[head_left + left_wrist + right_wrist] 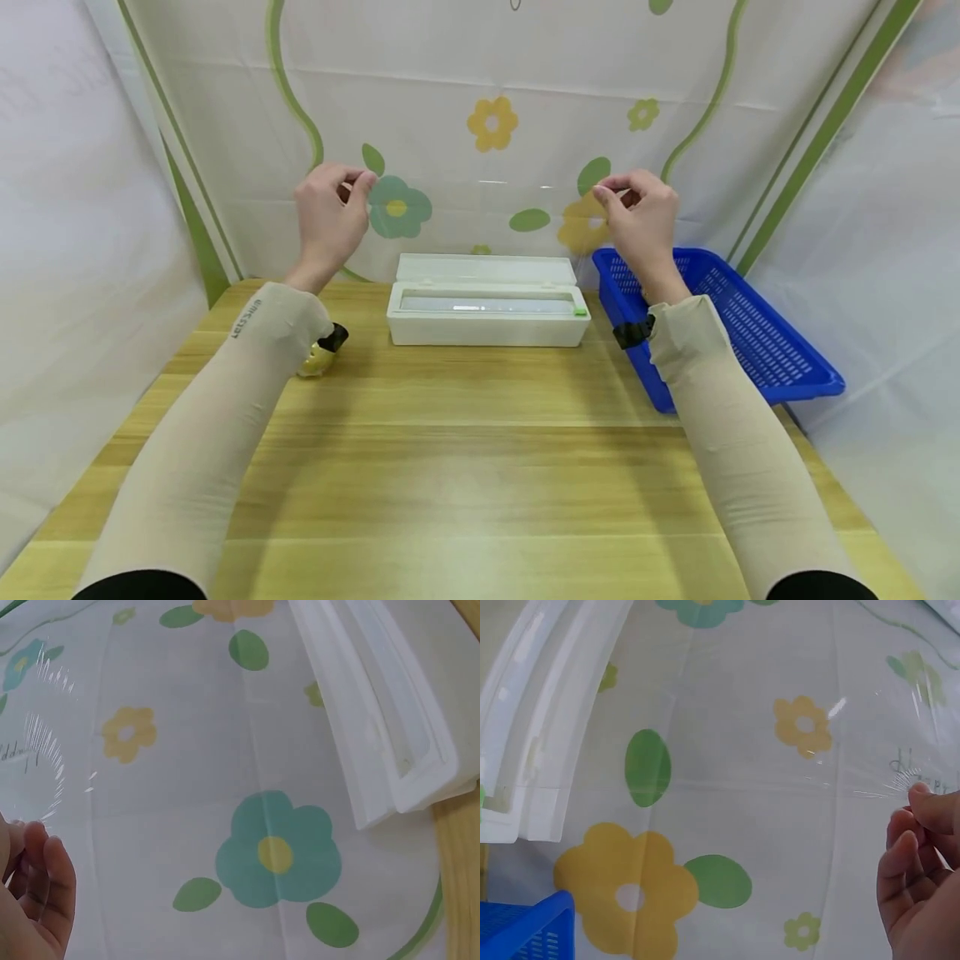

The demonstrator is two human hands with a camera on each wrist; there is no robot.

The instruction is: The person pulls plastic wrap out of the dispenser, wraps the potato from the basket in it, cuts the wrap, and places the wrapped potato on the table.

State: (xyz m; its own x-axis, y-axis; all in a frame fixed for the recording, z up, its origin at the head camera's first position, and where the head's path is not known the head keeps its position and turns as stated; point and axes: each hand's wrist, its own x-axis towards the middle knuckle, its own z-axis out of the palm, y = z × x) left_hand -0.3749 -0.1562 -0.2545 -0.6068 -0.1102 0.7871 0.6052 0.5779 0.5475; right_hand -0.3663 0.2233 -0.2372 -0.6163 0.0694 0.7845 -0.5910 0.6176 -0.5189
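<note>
A clear sheet of cling film (pixel 491 182) is stretched in the air between both hands, visible mainly by its glints and creases. My left hand (pixel 333 217) pinches one end of it between thumb and fingers. At the other end my right hand (pixel 645 221) pinches it the same way; in the right wrist view the film (pixel 900 784) puckers at the fingertips. Below and between the hands, a white cling film dispenser box (pixel 487 329) stands on the table, its lid (pixel 483 268) raised at the back.
A blue plastic basket (pixel 780 358) stands at the right, partly behind the right forearm. Something yellow and shiny (pixel 317 362) sits by the left wrist, mostly hidden by the sleeve. A flower-printed white sheet (pixel 450 108) hangs behind the wooden table (pixel 465 467).
</note>
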